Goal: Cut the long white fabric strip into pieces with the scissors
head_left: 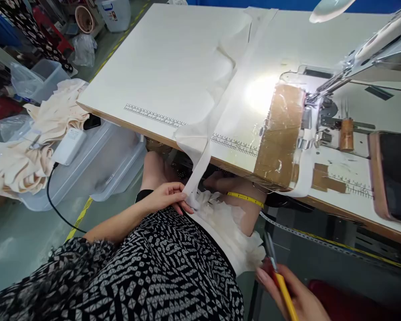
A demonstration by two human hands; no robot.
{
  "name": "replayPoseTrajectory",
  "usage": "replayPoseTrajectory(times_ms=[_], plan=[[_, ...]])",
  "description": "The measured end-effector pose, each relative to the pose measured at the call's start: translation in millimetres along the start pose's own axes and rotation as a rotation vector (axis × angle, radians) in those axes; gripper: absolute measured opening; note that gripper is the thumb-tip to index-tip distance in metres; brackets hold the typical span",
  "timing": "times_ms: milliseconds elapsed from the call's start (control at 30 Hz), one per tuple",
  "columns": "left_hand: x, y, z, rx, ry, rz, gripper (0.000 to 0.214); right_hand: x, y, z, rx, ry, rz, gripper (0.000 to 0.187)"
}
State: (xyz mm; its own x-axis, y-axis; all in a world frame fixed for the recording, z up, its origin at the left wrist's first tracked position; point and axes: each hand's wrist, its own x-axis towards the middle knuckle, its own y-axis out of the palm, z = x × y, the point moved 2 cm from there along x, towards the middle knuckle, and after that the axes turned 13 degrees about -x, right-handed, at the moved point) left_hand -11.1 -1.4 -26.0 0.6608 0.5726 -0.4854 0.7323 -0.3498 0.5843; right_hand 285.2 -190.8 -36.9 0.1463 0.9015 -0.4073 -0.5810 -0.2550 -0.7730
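Note:
My left hand (167, 197) pinches a white fabric strip (200, 156) where it hangs off the front edge of the sewing table (160, 67). The strip runs back over the table toward the far side. A bunch of white ruffled fabric (234, 232) lies on my lap just right of that hand. My right hand (294, 294), low at the bottom right, is closed round a yellow-handled tool (282, 281) with a metal tip, possibly snips. A yellow measuring tape (245, 198) lies across my knee.
A sewing machine (364, 58) stands at the table's right, with a taped cardboard piece (280, 133) in front of it. Clear plastic bins (96, 165) with cream fabric (36, 142) and a white power adapter (68, 145) sit on the floor at left.

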Motion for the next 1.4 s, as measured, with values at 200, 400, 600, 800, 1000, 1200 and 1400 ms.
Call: replayPoseTrajectory(times_ms=[200,400,600,800,1000,1200,1400], plan=[[-15.1,6.9,0.5,-0.016,0.002,-0.071,0.044,62.5,4.6,96.8,0.077,-0.329,0.37,0.04],[-18.7,1.7,-0.5,-0.017,0.005,-0.092,0.044,100.0,-1.1,127.3,0.0,-0.452,0.559,0.045],[-19.7,0.6,-1.7,-0.055,-0.002,-0.097,0.044,108.4,-0.5,135.4,-0.157,-0.508,0.433,0.043],[-19.7,-4.6,-1.0,-0.071,0.008,-0.095,0.042,104.4,-1.8,142.1,-0.275,-0.523,0.298,0.045],[-19.3,-7.5,-0.5,-0.061,-0.002,-0.097,0.042,105.0,1.2,140.9,-0.27,-0.552,0.244,0.05],[-20.5,-7.0,-1.5,-0.045,-0.007,-0.099,0.041,105.5,-1.7,144.5,-0.363,-0.549,0.198,0.049],[-19.3,-5.1,0.5,-0.026,-0.022,-0.096,0.041,108.7,3.6,151.3,-0.355,-0.535,0.209,0.05]])
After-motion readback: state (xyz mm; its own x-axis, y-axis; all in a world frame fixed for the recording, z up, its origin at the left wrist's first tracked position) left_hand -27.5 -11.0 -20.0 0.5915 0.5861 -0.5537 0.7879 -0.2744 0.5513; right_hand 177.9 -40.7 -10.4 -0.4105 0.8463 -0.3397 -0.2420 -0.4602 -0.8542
